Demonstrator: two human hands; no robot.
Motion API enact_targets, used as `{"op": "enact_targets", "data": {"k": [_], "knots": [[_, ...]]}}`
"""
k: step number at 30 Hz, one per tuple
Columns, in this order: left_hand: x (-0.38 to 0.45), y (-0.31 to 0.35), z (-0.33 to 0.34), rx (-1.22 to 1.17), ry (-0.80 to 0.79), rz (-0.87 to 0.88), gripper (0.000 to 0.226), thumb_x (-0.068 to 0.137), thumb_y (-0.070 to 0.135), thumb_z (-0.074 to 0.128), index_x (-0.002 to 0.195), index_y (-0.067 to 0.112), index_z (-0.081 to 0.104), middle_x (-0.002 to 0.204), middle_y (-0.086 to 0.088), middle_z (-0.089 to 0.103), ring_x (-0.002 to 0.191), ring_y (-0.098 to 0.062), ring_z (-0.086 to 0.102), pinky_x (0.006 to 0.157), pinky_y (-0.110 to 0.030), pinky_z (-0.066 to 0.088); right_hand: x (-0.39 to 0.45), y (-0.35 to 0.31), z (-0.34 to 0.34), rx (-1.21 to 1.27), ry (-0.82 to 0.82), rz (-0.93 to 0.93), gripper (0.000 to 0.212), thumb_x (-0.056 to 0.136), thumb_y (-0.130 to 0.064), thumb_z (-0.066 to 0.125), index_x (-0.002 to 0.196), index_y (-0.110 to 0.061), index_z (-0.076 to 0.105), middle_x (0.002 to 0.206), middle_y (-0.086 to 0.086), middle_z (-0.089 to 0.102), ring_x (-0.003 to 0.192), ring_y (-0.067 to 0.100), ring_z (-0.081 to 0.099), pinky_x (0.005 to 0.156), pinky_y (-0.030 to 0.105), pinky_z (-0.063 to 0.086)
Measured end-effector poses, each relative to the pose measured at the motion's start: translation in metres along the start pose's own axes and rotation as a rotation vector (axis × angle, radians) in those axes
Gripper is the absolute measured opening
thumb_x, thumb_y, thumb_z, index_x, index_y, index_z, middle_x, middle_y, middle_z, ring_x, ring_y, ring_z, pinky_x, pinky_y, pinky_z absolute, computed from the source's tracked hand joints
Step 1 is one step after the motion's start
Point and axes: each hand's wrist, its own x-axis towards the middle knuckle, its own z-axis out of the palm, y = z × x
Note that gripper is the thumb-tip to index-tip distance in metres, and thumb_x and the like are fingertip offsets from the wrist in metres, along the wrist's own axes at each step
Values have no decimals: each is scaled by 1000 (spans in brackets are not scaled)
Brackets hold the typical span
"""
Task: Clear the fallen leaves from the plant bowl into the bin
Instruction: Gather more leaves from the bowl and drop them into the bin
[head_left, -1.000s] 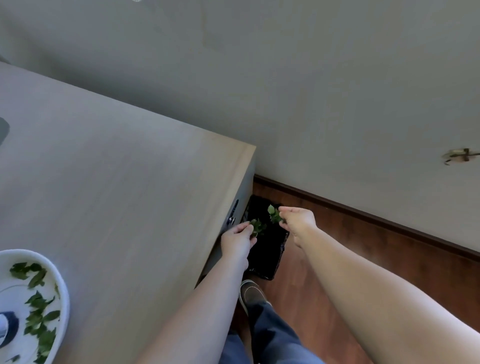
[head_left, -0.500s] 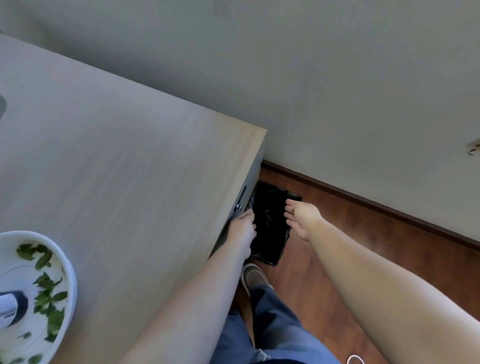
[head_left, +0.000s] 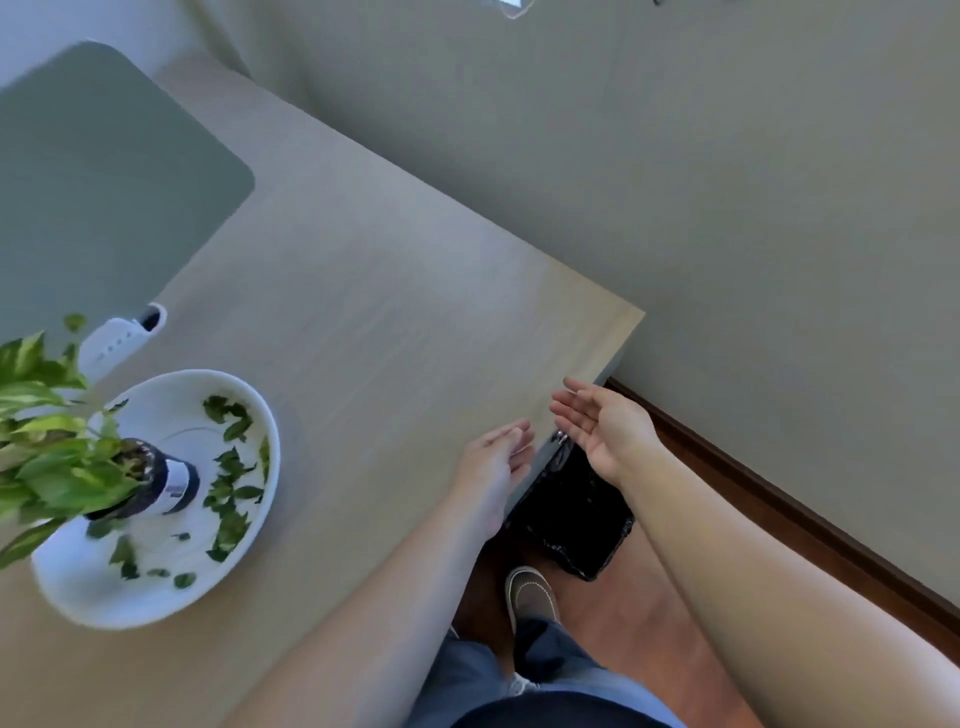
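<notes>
A white plant bowl (head_left: 78, 592) sits on the wooden desk (head_left: 363, 322) at the lower left, with several loose green leaves (head_left: 228, 493) scattered inside it. A potted plant (head_left: 57, 447) in a dark pot stands in the bowl. The black-lined bin (head_left: 576, 519) is on the floor beside the desk's right edge. My left hand (head_left: 493, 462) hovers open over the desk edge, holding nothing. My right hand (head_left: 608, 426) is open, palm turned left, above the bin and empty.
A grey-green mat (head_left: 104, 182) covers the desk's far left. A white device (head_left: 119, 338) lies behind the bowl. Brown wood floor (head_left: 649, 623), a dark baseboard and a grey wall are to the right. My shoe (head_left: 530, 592) is near the bin.
Both hands held leaves over the bin, then let them go. They have since risen, opened and moved up toward the desk edge. The view has swung left, showing the bowl and plant.
</notes>
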Motion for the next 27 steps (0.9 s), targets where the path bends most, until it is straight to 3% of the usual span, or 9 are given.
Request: {"op": "enact_targets", "data": {"k": [4,9,14,20,24,27], "knots": [[-19,13,-46,-113,123,87,29,101,13,45,123,5,61,118,-12,64,105,-22,62,87,-28,48,-11,11,52,-114,-165,30,34,97,-4,35,124,1,56,99,12,66,90,22,64,82,29,52],[-48,20,-106,-271,279,168,28,100,13,45,123,6,60,118,-11,64,109,-24,60,99,-35,43,-22,38,110,-253,-299,84,35,95,-5,36,124,-1,55,98,11,64,87,21,64,81,28,52],[-77,12,-177,-277,477,223,31,99,13,48,127,5,59,125,-10,63,116,-23,60,100,-33,46,-37,81,167,-425,-396,130,33,91,-4,41,121,-4,57,97,13,65,86,23,65,79,29,53],[-107,0,-248,-360,653,228,29,96,13,54,122,4,62,113,-8,68,109,-21,63,101,-33,47,-51,125,218,-628,-472,159,29,90,-6,44,114,-5,62,105,16,67,90,25,66,72,30,54],[-119,-2,-286,-286,713,240,30,93,20,58,121,9,66,108,-6,69,103,-18,64,102,-34,48,-54,146,244,-785,-495,94,21,91,-9,51,106,-6,66,102,16,66,89,25,64,79,33,55],[-123,3,-317,-21,778,235,31,93,24,57,123,18,65,123,-2,66,107,-16,60,91,-27,45,-51,162,260,-1014,-510,-89,20,89,-12,55,100,-12,71,101,14,68,83,20,62,85,34,56]]}}
